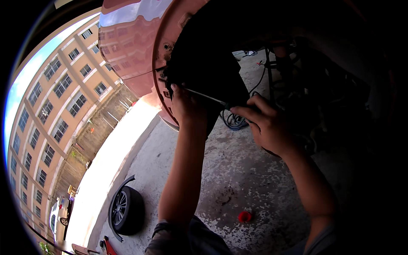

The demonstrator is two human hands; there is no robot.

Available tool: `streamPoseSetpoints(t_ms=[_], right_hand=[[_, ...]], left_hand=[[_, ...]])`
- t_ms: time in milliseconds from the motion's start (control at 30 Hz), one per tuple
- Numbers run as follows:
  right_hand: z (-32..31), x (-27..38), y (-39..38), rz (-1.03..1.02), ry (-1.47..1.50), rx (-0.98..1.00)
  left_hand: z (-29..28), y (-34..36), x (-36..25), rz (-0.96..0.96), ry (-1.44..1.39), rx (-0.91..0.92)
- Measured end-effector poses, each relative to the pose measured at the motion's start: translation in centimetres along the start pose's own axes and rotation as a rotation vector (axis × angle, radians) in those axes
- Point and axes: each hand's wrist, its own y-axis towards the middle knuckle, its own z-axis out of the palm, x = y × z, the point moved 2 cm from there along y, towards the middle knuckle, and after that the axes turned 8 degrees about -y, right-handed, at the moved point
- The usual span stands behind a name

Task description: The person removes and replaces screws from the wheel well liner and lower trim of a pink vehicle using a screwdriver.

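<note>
My right hand (267,127) is closed round the dark handle of a screwdriver (205,96). Its thin metal shaft slants up and left toward my left hand (186,107). That hand is closed at the lower edge of the black wheel arch liner (208,63), beside the rim of a red car's fender (138,55). The screwdriver's tip is hidden near my left fingers, and whatever they pinch does not show. Small holes and clip points line the fender rim just above that hand. Deep shadow covers the inside of the wheel arch.
Below left, a wheel with its tyre (131,211) rests on the concrete, a curved dark trim strip (114,199) against it. A red round object (245,216) sits on the floor between my forearms. Coiled hose (233,122) lies behind my right hand. A red tool (109,246) is at the lower edge.
</note>
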Motion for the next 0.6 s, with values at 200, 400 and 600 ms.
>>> streamPoseSetpoints(t_ms=[200, 400, 600], right_hand=[[2.3, -0.9, -1.3, 0.650, 1.123, 0.127], [2.4, -1.2, -2.1, 0.851, 1.132, 0.314], [1.5, 1.1, -0.5, 0.118, -0.114, -0.202]], left_hand=[[-1.6, 2.2, -0.7, 0.119, 0.467, 0.026], [1.8, -0.5, -0.2, -0.009, -0.093, -0.125], [3.7, -1.0, 0.4, -0.033, -0.170, -0.005]])
